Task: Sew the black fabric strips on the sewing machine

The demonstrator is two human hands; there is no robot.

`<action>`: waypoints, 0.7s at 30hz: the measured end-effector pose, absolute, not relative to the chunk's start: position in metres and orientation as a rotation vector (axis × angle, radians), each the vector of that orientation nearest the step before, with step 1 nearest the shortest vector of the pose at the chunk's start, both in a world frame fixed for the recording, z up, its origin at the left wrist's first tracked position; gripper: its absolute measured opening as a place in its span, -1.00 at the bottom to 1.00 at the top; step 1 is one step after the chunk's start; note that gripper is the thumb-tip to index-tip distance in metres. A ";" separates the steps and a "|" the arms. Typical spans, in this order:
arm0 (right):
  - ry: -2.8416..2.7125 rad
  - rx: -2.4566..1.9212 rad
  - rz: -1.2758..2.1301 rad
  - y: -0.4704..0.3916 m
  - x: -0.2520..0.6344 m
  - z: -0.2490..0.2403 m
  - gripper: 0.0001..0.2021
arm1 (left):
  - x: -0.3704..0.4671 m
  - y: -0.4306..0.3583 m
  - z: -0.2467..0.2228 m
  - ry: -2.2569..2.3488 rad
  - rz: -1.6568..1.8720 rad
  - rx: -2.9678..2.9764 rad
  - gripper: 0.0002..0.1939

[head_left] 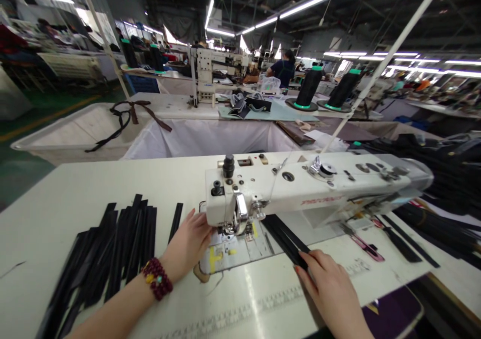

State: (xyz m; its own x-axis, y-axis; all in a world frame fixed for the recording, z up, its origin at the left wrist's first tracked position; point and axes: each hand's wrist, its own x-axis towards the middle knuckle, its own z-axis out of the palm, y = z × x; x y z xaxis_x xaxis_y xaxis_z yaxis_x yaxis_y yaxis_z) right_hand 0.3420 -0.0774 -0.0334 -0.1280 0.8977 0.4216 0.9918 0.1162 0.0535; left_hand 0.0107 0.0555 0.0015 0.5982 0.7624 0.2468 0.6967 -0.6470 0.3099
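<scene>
My left hand [193, 233], with a dark red bead bracelet [157, 279] at the wrist, reaches to the left side of the sewing machine's head [221, 198]. Its fingertips are partly hidden there, and whether they grip anything does not show. A short black strip [175, 222] lies just beyond this wrist. My right hand [326, 284] is closed on the near ends of black strips [283, 236], thumb and fingers pinching them. These strips run from the hand up under the machine's arm, right of the needle area. A pile of black strips [124, 243] lies on the table to the left.
A pink-handled cutter [368, 246] and more dark strips [402, 241] lie at the right. Black material [436, 178] is heaped beyond. Behind the table stand a lined bin [210, 136], another sewing machine [206, 73] and black thread cones [308, 88]. A person [283, 70] is farther back.
</scene>
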 end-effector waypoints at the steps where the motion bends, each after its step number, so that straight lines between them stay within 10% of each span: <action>1: -2.145 -1.849 -0.516 -0.078 0.343 -0.035 -0.59 | 0.012 0.062 0.002 1.215 0.555 2.652 -0.69; 9: -2.284 -1.897 -0.783 -0.073 0.324 -0.028 -0.75 | 0.012 0.075 0.012 1.045 0.489 2.758 -0.71; 21: -1.546 -1.806 0.146 -0.093 0.340 -0.022 -0.67 | -0.050 -0.005 0.004 1.092 0.332 3.039 -0.63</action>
State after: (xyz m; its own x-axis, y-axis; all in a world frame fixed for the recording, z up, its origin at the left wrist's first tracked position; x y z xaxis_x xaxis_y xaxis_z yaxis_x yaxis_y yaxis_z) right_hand 0.3404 -0.0934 -0.0224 0.2667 0.8913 0.3667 0.8067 0.0018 -0.5909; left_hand -0.0499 -0.0050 0.0039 0.7534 0.6174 0.2262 0.6389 -0.7688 -0.0297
